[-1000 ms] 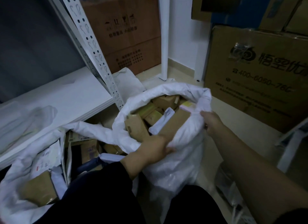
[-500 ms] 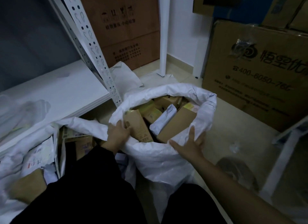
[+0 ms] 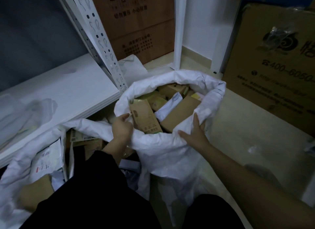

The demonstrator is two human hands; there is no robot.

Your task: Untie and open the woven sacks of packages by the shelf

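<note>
Sack: white woven plastic sack (image 3: 163,153) stands on the floor just beside the white metal shelf upright (image 3: 100,41); mouth open, rim rolled outward.
Contents: brown cardboard parcels (image 3: 146,119) and a white mailer pouch (image 3: 168,104), packed to the rim.
Left hand (image 3: 121,126): fingers curled, pinching the near-left rim.
Right hand (image 3: 194,131): fingers spread nearly straight, pressing on the near-right rim fold.
Handling: judged heavy when full; fabric thin, limp, likely slippery.
Hold: take the doubled rim fold, both sides.
Second sack: white woven sack lying low at left (image 3: 25,160), already open.
</note>
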